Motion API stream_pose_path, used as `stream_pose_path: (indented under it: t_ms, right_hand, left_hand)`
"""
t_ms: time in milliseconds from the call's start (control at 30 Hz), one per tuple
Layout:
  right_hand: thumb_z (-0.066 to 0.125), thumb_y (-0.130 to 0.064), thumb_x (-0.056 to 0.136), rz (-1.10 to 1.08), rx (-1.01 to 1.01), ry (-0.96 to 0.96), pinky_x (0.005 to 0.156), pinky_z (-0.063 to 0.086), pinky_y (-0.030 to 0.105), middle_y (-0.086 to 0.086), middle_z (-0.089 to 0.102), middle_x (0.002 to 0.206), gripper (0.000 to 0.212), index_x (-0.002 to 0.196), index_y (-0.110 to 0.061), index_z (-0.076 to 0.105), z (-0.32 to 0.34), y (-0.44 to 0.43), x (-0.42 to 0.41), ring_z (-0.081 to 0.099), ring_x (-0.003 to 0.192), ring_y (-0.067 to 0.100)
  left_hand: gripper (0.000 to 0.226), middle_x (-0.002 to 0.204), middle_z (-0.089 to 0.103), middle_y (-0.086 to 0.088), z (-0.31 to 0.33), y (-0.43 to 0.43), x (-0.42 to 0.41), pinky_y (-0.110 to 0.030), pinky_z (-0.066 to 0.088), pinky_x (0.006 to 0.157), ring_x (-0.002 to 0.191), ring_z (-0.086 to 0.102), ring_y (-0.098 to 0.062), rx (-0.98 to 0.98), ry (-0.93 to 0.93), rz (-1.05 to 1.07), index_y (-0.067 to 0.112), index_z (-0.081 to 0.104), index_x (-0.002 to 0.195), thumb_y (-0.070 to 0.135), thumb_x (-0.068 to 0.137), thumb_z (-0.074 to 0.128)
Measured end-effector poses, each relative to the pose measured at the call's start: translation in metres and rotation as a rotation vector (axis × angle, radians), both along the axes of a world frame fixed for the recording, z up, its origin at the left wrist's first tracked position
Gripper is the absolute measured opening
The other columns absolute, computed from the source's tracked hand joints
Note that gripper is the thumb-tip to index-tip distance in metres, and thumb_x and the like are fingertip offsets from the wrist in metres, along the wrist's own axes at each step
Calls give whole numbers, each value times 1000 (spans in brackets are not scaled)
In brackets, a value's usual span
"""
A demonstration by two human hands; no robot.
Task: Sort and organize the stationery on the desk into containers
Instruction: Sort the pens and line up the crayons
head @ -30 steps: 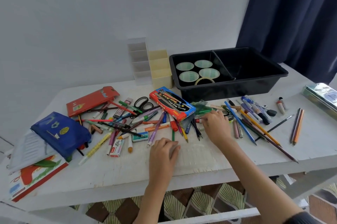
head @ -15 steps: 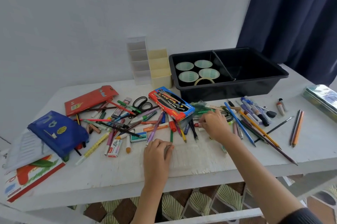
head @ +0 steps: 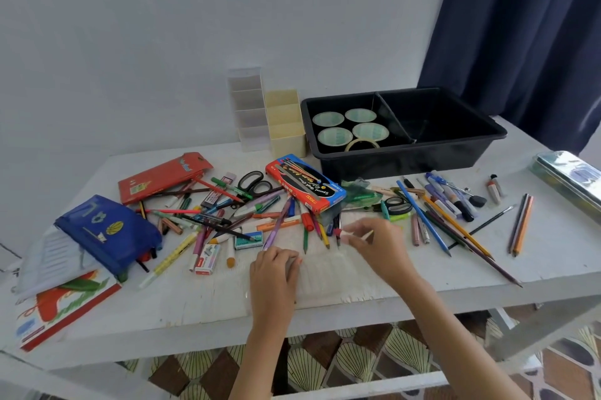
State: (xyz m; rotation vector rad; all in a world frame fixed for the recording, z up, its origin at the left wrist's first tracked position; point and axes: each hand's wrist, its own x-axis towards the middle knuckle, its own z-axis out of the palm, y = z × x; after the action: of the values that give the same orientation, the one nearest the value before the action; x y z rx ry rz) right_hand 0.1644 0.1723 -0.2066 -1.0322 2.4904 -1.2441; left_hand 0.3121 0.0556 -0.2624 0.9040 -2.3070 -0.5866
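Pens, pencils and markers (head: pixel 227 220) lie scattered over the white desk (head: pixel 195 308). My left hand (head: pixel 274 266) rests with curled fingers on the edge of a clear plastic case (head: pixel 325 279) near the front of the desk. My right hand (head: pixel 377 243) hovers just above the desk, right of the pile, pinching a thin pale pencil-like item (head: pixel 368 235); motion blur hides what exactly it is. At the back stand a white divided organizer (head: pixel 247 106), a yellow one (head: pixel 286 126), and a black two-part tray (head: pixel 390 165) with tape rolls (head: pixel 335 136) in its left half.
A red-blue pencil box (head: pixel 305 186), black scissors (head: pixel 255 183), a red pack (head: pixel 162 176) and a blue pencil case (head: pixel 107 233) sit among the pile. Notebooks (head: pixel 65 302) overhang the front left. More pencils (head: pixel 520 224) and a metal tin (head: pixel 572 178) lie at the right.
My right hand has pulled back from the pile toward me and lifted slightly, pinching a thin item. My left hand has stayed on the clear plastic case.
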Motion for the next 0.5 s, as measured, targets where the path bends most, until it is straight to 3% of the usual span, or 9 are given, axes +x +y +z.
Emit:
stream_pose_path:
  t_ms: [133, 233, 367, 433, 500]
  right_hand:
    - [76, -19, 78, -84, -61, -29, 61, 40, 6, -5, 63, 82, 11, 87, -13, 73, -21, 14, 23, 53, 69, 1]
    - [70, -4, 81, -106, -96, 103, 72, 49, 19, 0, 58, 87, 18, 99, -5, 73, -35, 22, 35, 55, 76, 11]
    - [67, 9, 79, -80, -132, 320, 63, 51, 27, 1, 53, 83, 26, 103, 0, 70, -39, 30, 49, 53, 72, 16]
    - [70, 12, 75, -58, -131, 352, 64, 50, 21, 1, 53, 81, 25, 97, 0, 71, -40, 32, 53, 52, 71, 14]
    - [73, 12, 71, -29, -85, 360, 72, 42, 5, 2, 54, 82, 24, 93, 3, 71, -42, 32, 57, 49, 71, 11]
  left_hand:
    - [9, 91, 61, 9, 0, 0, 0, -21, 32, 82, 89, 51, -9, -5, 9, 8, 18, 70, 93, 23, 87, 64]
    - [10, 91, 61, 10, 0, 0, 0, -20, 32, 81, 88, 50, -8, -9, 5, 14, 19, 70, 93, 24, 87, 65]
    - [10, 92, 60, 11, -1, 1, 0, -20, 29, 80, 90, 49, -8, -12, 4, 7, 19, 70, 94, 24, 88, 63]
    - [10, 92, 60, 11, 0, 1, 0, -19, 28, 80, 89, 48, -7, -11, 9, 5, 19, 70, 94, 24, 88, 63]
    - [10, 92, 59, 12, 0, 1, 1, -19, 28, 80, 89, 46, -6, -10, 5, 3, 19, 70, 94, 24, 88, 63]
